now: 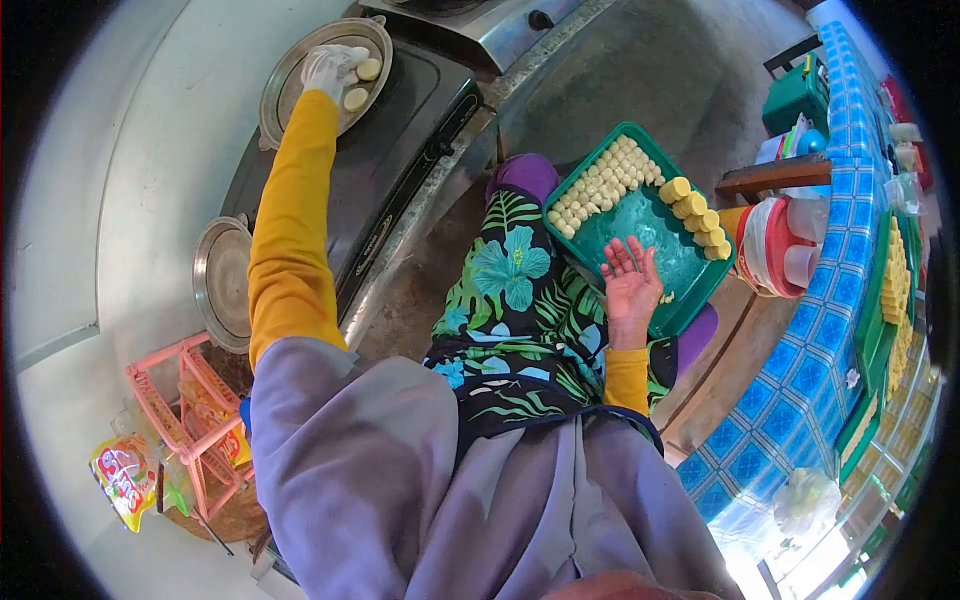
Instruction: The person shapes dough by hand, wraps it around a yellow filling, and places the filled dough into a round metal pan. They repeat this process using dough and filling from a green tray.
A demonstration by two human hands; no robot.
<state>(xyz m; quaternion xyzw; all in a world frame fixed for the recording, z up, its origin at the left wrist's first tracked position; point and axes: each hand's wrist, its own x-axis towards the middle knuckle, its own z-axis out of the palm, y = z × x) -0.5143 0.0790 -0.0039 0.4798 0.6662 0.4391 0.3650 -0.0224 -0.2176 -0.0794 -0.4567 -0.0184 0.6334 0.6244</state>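
The left hand [332, 68], in a thin whitish glove, bends its fingers low into a round, silvery metal pan [290, 85]; whether its grip has hold of anything cannot be told. Two flat, round, pale-cream dough-like discs [369, 69] lie in the pan just right of that grip, without a long axis, and well apart from the bare right hand [630, 285], whose grip is spread, palm up and empty, above a green rectangular plastic tray [625, 222].
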